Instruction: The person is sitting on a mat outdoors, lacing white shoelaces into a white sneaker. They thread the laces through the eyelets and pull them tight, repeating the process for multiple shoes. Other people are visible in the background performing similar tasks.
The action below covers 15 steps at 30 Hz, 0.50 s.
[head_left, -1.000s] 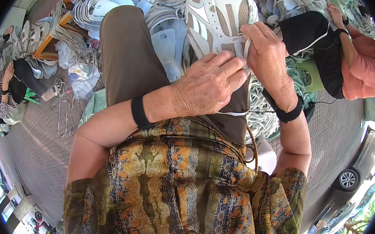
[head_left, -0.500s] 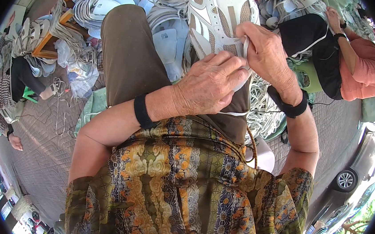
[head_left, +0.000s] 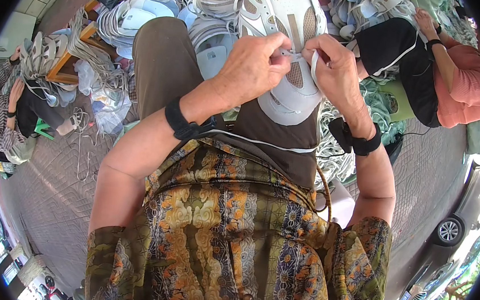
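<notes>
The shoe [head_left: 295, 78] is white and tan, the trousers [head_left: 163, 66] brown, the shirt [head_left: 238, 230] scroll-patterned — olive, gold, navy.

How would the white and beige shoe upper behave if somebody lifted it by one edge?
The shoe upper would probably feel light for its size, as mesh panels show in it. Its toe may keep its shape, because it looks smoothly domed. The white lace would likely dangle limply, since it curves beside the right hand.

Wht/tan shoe upper [head_left: 296, 78] over R thigh [head_left: 273, 131]
</notes>
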Each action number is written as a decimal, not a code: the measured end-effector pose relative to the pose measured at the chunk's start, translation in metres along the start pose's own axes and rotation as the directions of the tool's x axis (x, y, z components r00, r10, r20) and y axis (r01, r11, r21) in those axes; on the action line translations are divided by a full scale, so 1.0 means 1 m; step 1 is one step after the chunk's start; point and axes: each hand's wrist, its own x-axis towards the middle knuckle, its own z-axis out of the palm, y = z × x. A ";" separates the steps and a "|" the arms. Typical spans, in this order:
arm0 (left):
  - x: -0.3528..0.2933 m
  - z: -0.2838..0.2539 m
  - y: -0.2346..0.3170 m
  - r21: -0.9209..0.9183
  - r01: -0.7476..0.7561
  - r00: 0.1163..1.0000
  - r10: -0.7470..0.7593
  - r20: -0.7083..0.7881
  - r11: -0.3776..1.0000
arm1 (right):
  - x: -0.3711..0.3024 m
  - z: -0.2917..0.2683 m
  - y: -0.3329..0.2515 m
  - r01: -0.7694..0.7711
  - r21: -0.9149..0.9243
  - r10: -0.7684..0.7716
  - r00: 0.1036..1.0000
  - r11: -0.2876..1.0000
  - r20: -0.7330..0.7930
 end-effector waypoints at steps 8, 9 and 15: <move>0.022 -0.001 0.003 0.071 0.053 0.990 -0.062 0.126 0.996 | -0.001 0.002 -0.004 -0.175 0.211 0.166 0.984 0.962 0.061; 0.024 -0.001 0.001 0.087 0.022 0.991 -0.034 0.129 0.996 | -0.002 0.003 -0.003 -0.161 0.217 0.154 0.987 0.963 0.047; 0.024 0.001 -0.010 0.208 -0.180 0.979 0.155 0.134 0.961 | 0.001 -0.003 -0.006 -0.211 0.464 0.197 0.977 0.860 0.079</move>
